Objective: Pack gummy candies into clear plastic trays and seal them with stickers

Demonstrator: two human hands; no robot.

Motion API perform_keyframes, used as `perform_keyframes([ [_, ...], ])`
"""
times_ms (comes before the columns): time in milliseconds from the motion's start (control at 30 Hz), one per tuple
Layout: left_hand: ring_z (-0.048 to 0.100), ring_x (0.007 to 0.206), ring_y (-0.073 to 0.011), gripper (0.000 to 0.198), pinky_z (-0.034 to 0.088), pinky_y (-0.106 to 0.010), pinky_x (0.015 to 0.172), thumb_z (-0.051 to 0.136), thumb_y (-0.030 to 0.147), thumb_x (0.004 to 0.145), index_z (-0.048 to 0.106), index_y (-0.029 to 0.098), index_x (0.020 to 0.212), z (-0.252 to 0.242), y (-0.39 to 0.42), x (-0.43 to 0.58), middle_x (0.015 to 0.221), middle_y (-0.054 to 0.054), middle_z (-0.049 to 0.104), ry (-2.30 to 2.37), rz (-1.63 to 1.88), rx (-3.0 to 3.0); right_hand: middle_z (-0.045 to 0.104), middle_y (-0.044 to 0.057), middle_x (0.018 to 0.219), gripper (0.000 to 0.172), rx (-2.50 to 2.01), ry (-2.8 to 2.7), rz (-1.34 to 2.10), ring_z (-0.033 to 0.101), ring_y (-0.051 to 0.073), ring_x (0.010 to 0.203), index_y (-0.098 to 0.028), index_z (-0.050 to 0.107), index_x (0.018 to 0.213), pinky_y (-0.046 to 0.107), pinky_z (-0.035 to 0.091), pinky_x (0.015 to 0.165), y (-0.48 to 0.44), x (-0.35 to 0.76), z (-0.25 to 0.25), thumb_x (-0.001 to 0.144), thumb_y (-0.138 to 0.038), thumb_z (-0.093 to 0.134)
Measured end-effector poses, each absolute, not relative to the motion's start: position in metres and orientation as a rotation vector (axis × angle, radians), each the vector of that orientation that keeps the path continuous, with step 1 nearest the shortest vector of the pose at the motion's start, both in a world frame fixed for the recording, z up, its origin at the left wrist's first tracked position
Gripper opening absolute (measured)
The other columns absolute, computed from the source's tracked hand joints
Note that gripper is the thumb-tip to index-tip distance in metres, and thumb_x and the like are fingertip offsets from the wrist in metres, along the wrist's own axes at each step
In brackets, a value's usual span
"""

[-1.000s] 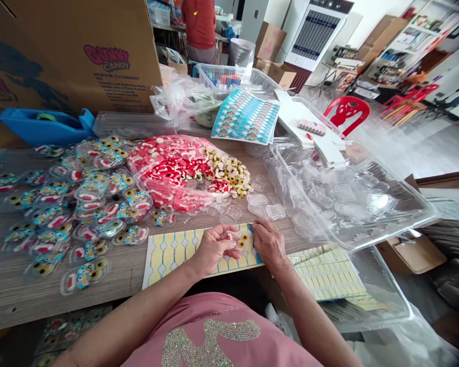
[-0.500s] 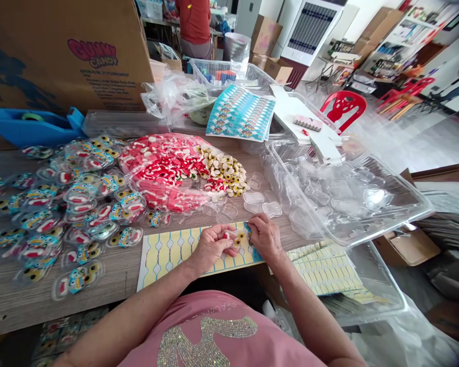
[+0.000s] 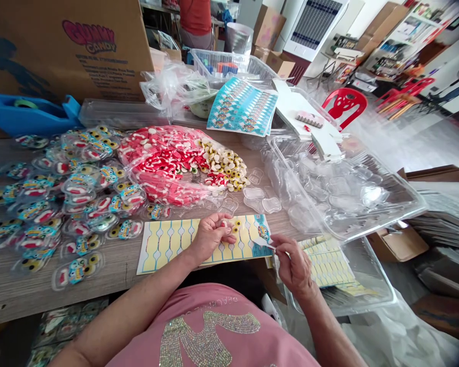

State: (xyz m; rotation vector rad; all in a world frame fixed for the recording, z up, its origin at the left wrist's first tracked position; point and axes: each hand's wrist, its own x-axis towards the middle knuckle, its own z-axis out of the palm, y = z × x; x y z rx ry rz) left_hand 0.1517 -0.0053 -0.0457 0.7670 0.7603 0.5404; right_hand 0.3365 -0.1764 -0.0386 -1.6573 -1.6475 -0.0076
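Note:
My left hand (image 3: 208, 238) is closed on a small clear candy pack (image 3: 236, 225) with a red piece and yellow eye-shaped gummies inside. That pack is over a yellow label sheet (image 3: 168, 244) lying along the table's front edge. Between the thumb and fingers of my right hand (image 3: 295, 265) is a peeled sticker label (image 3: 263, 242), pale side showing, just off the sheet's right end. Beyond the hands lies an open plastic bag of red and white gummies (image 3: 164, 163), with loose eye gummies (image 3: 227, 165) at its right side.
Filled candy packs (image 3: 38, 209) are heaped at left. At right, a clear bin (image 3: 386, 216) holds empty plastic shells, above more label sheets (image 3: 329, 262). A blue tape dispenser (image 3: 34, 120), a large carton (image 3: 99, 71) and printed sheets (image 3: 240, 107) stand behind. Someone in red (image 3: 195, 20) is farther back.
My right hand has drawn back right and down from the sheet, bringing away a sticker label. My left hand keeps the candy pack in nearly the same place. The view has shifted slightly.

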Motion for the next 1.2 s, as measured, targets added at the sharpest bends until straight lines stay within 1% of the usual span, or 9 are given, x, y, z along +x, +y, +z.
perform_keyframes([
  [133, 0.069, 0.053, -0.0133, 0.037, 0.058, -0.024, 0.053, 0.077, 0.02, 0.064, 0.064, 0.013, 0.098, -0.046, -0.006, 0.153, 0.075, 0.001, 0.069, 0.765, 0.539, 0.806, 0.071, 0.009, 0.109, 0.019, -1.625, -1.564, -0.089, 0.071, 0.019, 0.087, -0.022, 0.055, 0.093, 0.034, 0.056, 0.071, -0.196, 0.336, -0.011, 0.088, -0.004, 0.051],
  [267, 0.067, 0.052, -0.013, 0.035, 0.057, -0.025, 0.051, 0.074, 0.017, 0.064, 0.064, 0.012, 0.097, -0.046, -0.007, 0.154, 0.075, -0.001, 0.068, 0.76, 0.555, 0.824, 0.074, 0.007, 0.102, 0.011, -1.501, -1.258, -0.168, 0.07, 0.024, 0.087, -0.024, 0.058, 0.086, 0.04, 0.055, 0.069, -0.198, 0.327, 0.031, 0.088, -0.013, 0.058],
  [367, 0.067, 0.053, -0.014, 0.035, 0.058, -0.027, 0.053, 0.072, 0.015, 0.062, 0.064, 0.012, 0.096, -0.042, -0.007, 0.151, 0.073, -0.001, 0.067, 0.736, 0.545, 0.818, 0.075, 0.007, 0.093, 0.01, -1.478, -1.175, -0.081, 0.071, 0.026, 0.084, -0.024, 0.065, 0.089, 0.042, 0.056, 0.069, -0.187, 0.317, 0.055, 0.085, -0.015, 0.064],
  [467, 0.066, 0.051, -0.0135, 0.035, 0.058, -0.028, 0.052, 0.07, 0.013, 0.061, 0.064, 0.012, 0.096, -0.034, -0.008, 0.145, 0.073, 0.0, 0.066, 0.719, 0.518, 0.812, 0.074, 0.004, 0.081, 0.013, -1.484, -1.282, 0.112, 0.071, 0.022, 0.075, -0.024, 0.071, 0.085, 0.037, 0.057, 0.067, -0.161, 0.312, 0.056, 0.08, -0.011, 0.071],
  [667, 0.068, 0.056, -0.0145, 0.045, 0.059, -0.03, 0.057, 0.063, 0.007, 0.055, 0.066, 0.015, 0.099, -0.019, -0.002, 0.124, 0.078, -0.002, 0.071, 0.607, 0.487, 0.808, 0.071, 0.0, 0.069, 0.009, -1.345, -1.31, 0.856, 0.065, 0.013, 0.054, -0.02, 0.072, 0.078, 0.022, 0.054, 0.046, -0.087, 0.303, 0.035, 0.072, -0.021, 0.079],
  [800, 0.068, 0.057, -0.015, 0.045, 0.058, -0.029, 0.056, 0.059, 0.006, 0.054, 0.069, 0.017, 0.097, -0.012, 0.003, 0.109, 0.078, -0.002, 0.071, 0.592, 0.474, 0.805, 0.069, -0.002, 0.062, 0.012, -1.28, -1.238, 1.081, 0.061, 0.01, 0.047, -0.02, 0.071, 0.073, 0.021, 0.052, 0.042, -0.058, 0.292, 0.029, 0.067, -0.021, 0.081],
  [867, 0.065, 0.055, -0.0134, 0.044, 0.056, -0.027, 0.052, 0.059, 0.005, 0.053, 0.07, 0.017, 0.094, -0.009, 0.005, 0.105, 0.074, 0.0, 0.069, 0.595, 0.482, 0.807, 0.069, -0.002, 0.061, 0.012, -1.292, -1.252, 1.097, 0.06, 0.01, 0.046, -0.02, 0.07, 0.074, 0.02, 0.051, 0.041, -0.051, 0.287, 0.026, 0.068, -0.02, 0.08],
  [967, 0.062, 0.054, -0.0127, 0.047, 0.055, -0.026, 0.051, 0.057, 0.004, 0.051, 0.071, 0.018, 0.093, -0.01, 0.006, 0.101, 0.067, 0.002, 0.067, 0.607, 0.497, 0.806, 0.068, -0.003, 0.062, 0.009, -1.337, -1.324, 0.98, 0.059, 0.009, 0.048, -0.02, 0.07, 0.076, 0.02, 0.05, 0.042, -0.048, 0.28, 0.019, 0.071, -0.018, 0.077],
  [1200, 0.064, 0.059, -0.0165, 0.05, 0.055, -0.031, 0.054, 0.055, 0.005, 0.048, 0.072, 0.02, 0.093, -0.017, 0.009, 0.097, 0.069, 0.0, 0.07, 0.598, 0.506, 0.764, 0.068, -0.002, 0.07, 0.005, -1.351, -1.544, 0.641, 0.063, 0.012, 0.061, -0.022, 0.07, 0.079, 0.025, 0.053, 0.057, -0.047, 0.278, 0.013, 0.079, -0.017, 0.07],
])
